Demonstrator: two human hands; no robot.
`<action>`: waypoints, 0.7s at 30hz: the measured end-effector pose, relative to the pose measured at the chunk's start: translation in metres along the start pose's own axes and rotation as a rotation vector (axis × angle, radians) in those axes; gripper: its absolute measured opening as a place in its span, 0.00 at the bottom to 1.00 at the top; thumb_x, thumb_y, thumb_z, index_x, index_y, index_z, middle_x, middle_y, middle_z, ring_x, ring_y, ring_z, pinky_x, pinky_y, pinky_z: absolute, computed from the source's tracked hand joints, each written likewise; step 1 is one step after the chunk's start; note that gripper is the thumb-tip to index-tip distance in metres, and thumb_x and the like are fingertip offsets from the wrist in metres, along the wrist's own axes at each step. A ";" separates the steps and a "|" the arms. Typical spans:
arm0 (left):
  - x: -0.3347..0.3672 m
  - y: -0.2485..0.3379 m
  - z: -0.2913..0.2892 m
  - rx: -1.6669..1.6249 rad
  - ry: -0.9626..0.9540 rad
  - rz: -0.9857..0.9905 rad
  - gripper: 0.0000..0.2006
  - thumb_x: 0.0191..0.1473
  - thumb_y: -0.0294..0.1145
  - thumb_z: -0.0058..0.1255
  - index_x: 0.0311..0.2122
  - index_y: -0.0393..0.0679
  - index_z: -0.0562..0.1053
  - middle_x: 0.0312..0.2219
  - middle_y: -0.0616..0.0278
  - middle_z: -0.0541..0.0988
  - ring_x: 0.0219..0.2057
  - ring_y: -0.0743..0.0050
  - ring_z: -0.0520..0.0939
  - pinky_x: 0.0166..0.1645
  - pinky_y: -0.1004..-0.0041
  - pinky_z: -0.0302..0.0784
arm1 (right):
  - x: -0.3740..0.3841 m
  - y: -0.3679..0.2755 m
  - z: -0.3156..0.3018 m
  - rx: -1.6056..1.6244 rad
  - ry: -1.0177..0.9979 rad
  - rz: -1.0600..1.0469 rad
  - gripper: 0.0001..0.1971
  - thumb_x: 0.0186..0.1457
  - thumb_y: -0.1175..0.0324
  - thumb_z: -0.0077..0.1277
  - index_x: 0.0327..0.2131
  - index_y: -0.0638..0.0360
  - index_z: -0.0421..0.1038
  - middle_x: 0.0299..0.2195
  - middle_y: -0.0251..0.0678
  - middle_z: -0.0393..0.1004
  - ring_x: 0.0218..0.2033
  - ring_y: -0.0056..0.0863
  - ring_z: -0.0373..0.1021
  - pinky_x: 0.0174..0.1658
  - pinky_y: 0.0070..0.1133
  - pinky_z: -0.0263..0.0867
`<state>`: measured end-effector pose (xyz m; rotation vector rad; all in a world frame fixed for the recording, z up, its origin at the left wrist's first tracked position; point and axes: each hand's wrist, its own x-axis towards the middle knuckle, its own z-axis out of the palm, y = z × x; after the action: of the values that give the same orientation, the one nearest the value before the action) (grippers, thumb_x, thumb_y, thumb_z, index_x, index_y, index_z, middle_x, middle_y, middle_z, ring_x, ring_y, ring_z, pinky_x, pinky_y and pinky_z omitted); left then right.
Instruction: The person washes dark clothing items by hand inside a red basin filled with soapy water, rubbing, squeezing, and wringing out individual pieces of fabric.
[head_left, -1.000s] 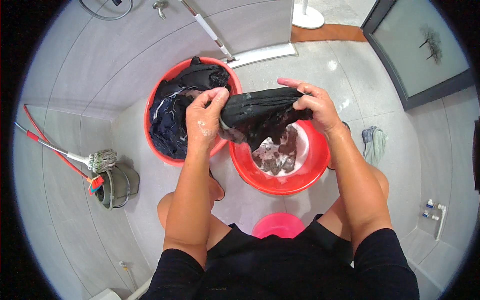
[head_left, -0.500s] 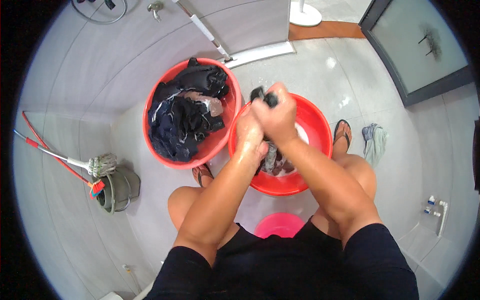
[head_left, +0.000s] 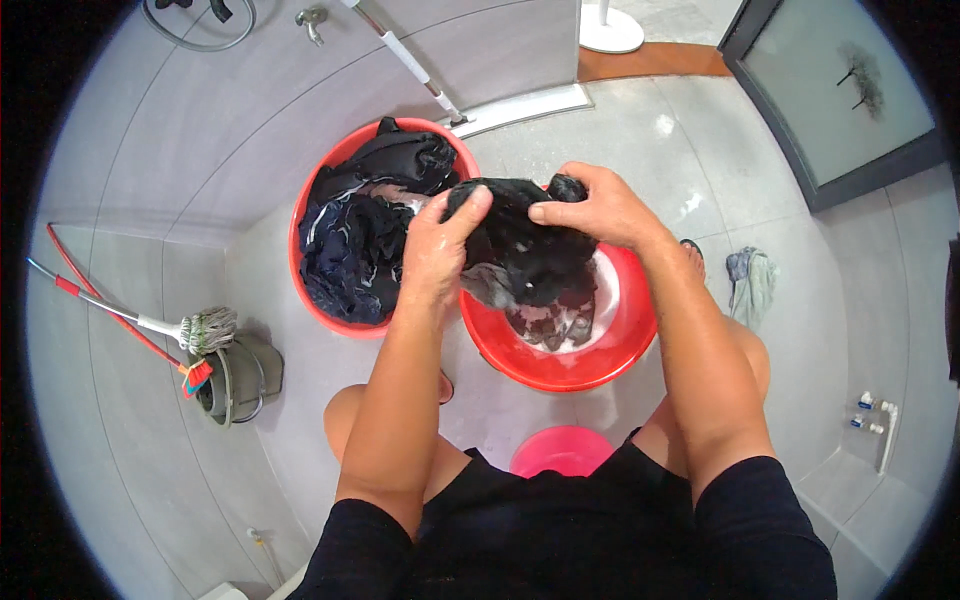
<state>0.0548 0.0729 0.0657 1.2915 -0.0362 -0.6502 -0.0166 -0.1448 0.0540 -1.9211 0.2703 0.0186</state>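
Observation:
A wet black garment (head_left: 525, 240) is stretched between my two hands above a red basin (head_left: 545, 375). My left hand (head_left: 440, 240) grips its left side, thumb on top. At the upper right, my right hand (head_left: 605, 210) pinches a bunched part of the same cloth. A grey patch of fabric hangs on the garment's lower left. Below it, soapy water with foam and dark wet cloth (head_left: 555, 325) shows in the basin; where the hanging cloth ends and the soaking cloth begins I cannot tell. What kind of garment I hold is unclear.
Left of it stands another red basin (head_left: 300, 270) heaped with dark wet clothes (head_left: 355, 245). A pink basin (head_left: 562, 450) sits between my legs. A greyish-green cloth (head_left: 750, 288) lies on the floor at right. A mop (head_left: 208, 330) and a grey bucket (head_left: 255, 375) stand at left.
My hands were pressed together around the bunched black cloth; now they are apart, with the garment spread between them. More of the foamy basin shows.

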 end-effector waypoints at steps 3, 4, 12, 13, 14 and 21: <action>0.003 -0.004 -0.009 0.041 -0.002 0.106 0.19 0.61 0.46 0.55 0.44 0.39 0.76 0.35 0.62 0.82 0.33 0.70 0.83 0.41 0.69 0.81 | -0.009 0.000 -0.023 0.013 -0.086 0.059 0.23 0.45 0.50 0.68 0.30 0.63 0.76 0.24 0.30 0.73 0.27 0.20 0.68 0.32 0.21 0.65; 0.004 -0.006 -0.008 0.039 -0.001 0.105 0.19 0.61 0.46 0.55 0.44 0.39 0.76 0.35 0.62 0.82 0.33 0.70 0.83 0.41 0.69 0.81 | -0.014 -0.001 -0.027 0.059 -0.129 0.112 0.22 0.46 0.50 0.68 0.29 0.62 0.76 0.23 0.29 0.73 0.26 0.20 0.68 0.31 0.20 0.65; 0.020 -0.015 -0.018 -0.339 0.151 0.222 0.17 0.62 0.40 0.57 0.46 0.35 0.75 0.36 0.62 0.81 0.36 0.73 0.82 0.46 0.69 0.79 | -0.007 0.007 -0.022 0.402 -0.162 0.013 0.22 0.50 0.57 0.67 0.41 0.67 0.77 0.32 0.34 0.78 0.33 0.22 0.72 0.41 0.21 0.68; 0.022 -0.014 -0.019 -0.428 0.169 0.236 0.16 0.62 0.39 0.56 0.46 0.36 0.75 0.37 0.61 0.81 0.36 0.72 0.82 0.47 0.69 0.79 | -0.004 0.002 -0.025 0.373 -0.173 0.006 0.19 0.54 0.62 0.64 0.43 0.67 0.76 0.34 0.35 0.78 0.37 0.22 0.73 0.44 0.20 0.69; 0.024 -0.015 -0.018 -0.432 0.171 0.241 0.16 0.62 0.39 0.56 0.46 0.36 0.75 0.37 0.61 0.81 0.36 0.72 0.82 0.47 0.69 0.79 | -0.003 -0.002 -0.021 0.369 -0.177 0.003 0.19 0.54 0.62 0.64 0.43 0.67 0.76 0.34 0.35 0.78 0.37 0.22 0.73 0.44 0.20 0.69; 0.029 -0.050 -0.001 -0.519 0.259 0.020 0.10 0.62 0.43 0.55 0.33 0.50 0.75 0.28 0.74 0.73 0.26 0.79 0.73 0.30 0.73 0.71 | -0.031 -0.039 0.092 0.493 0.162 -0.364 0.13 0.60 0.63 0.57 0.39 0.64 0.75 0.35 0.39 0.79 0.35 0.26 0.76 0.43 0.24 0.72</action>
<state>0.0576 0.0538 0.0108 0.8609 0.3130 -0.4310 -0.0287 -0.0415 0.0614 -1.4553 0.0217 -0.4110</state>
